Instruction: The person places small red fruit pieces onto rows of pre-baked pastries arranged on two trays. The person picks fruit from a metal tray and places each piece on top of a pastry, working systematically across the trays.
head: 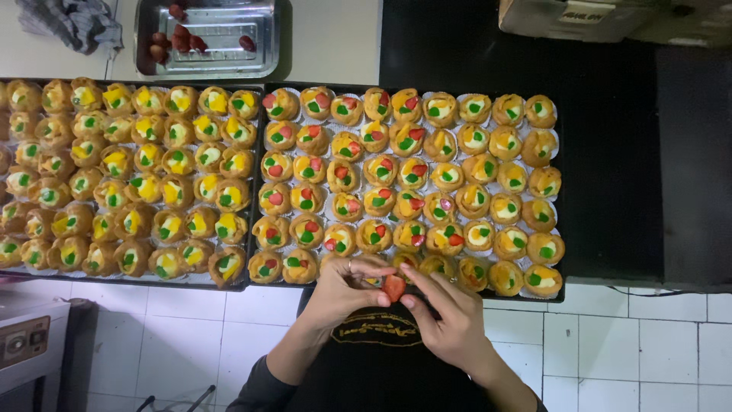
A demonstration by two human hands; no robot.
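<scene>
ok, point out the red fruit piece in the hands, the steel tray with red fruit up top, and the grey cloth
red fruit piece (393, 287), head view, middle of its red face.
steel tray (221, 64), head view, near rim.
grey cloth (72, 23), head view, middle of the folds.

My left hand (345, 288) and right hand (450, 320) cover front-row tarts on right tray (566, 229); can't tell toppings under them. Strawberry piece (393, 287) half hidden between my fingertips. Left tray (255, 191) cut off by left frame edge, tart count unknown. Cardboard box (579, 17) clipped at top edge. Grey cloth (72, 23) cropped at top. Red fruit in steel pan (263, 46) blurred, partly out of frame. My forearms cut off at bottom edge.
</scene>
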